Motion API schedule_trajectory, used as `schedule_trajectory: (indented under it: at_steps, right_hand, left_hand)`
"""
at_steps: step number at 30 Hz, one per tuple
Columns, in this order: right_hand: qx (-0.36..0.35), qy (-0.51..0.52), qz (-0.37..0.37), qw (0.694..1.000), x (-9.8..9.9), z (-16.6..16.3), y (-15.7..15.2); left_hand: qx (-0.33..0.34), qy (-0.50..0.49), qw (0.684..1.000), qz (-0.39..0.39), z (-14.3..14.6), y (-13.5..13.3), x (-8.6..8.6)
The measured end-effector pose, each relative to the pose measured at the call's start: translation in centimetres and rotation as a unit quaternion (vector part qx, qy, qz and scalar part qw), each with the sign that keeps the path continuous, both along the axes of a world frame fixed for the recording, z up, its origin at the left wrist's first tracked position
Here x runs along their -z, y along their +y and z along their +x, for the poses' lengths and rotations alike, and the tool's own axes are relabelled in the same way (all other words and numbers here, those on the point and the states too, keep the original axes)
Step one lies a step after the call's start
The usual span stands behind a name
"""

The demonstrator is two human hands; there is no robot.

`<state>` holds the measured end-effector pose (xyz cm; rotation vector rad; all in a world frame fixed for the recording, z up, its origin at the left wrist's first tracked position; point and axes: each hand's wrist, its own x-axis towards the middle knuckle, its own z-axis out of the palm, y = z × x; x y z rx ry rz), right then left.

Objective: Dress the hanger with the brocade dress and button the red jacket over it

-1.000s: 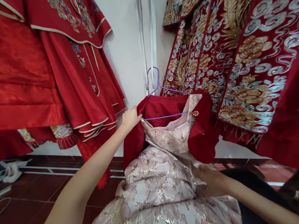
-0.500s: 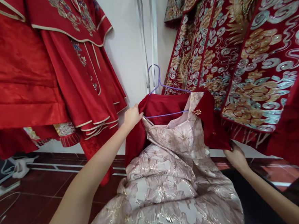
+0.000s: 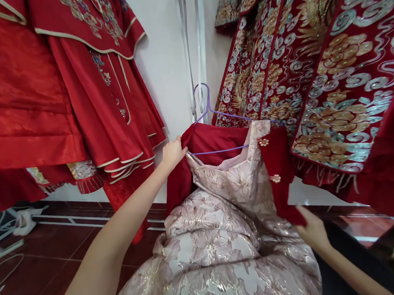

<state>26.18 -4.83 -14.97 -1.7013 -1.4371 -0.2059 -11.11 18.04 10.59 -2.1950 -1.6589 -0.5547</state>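
A pale pink brocade dress with a metallic floral pattern spreads out before me. A dark red jacket with flower-shaped buttons sits on the same purple hanger, behind and around the dress's top. My left hand is closed on the red cloth and the hanger at the left shoulder. Lower on the right, my right hand grips the lower front edge of the red jacket, its fingers partly hidden by the cloth.
Red garments with cream piping hang on the left. Heavily embroidered red garments hang on the right. White straps run down the wall at the middle. White shoes and a cable lie at the lower left.
My right hand has moved down and slightly inward, drawing the right front of the jacket straighter, so a second flower button now shows plainly. My left hand keeps its hold.
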Motion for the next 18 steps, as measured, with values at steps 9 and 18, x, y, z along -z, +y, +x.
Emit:
schedule_trajectory:
  at_steps: [9,18]
  right_hand:
    - [-0.262,-0.257,-0.125,0.922,-2.0,-9.4,-2.1]
    - [-0.084,0.030,0.081,0.993,-15.3,-8.5,4.1]
  left_hand:
    - [0.000,-0.001,1.000,-0.001,-0.5,0.1,0.0]
    - [0.005,-0.007,1.000,-0.011,-0.1,0.0,0.3]
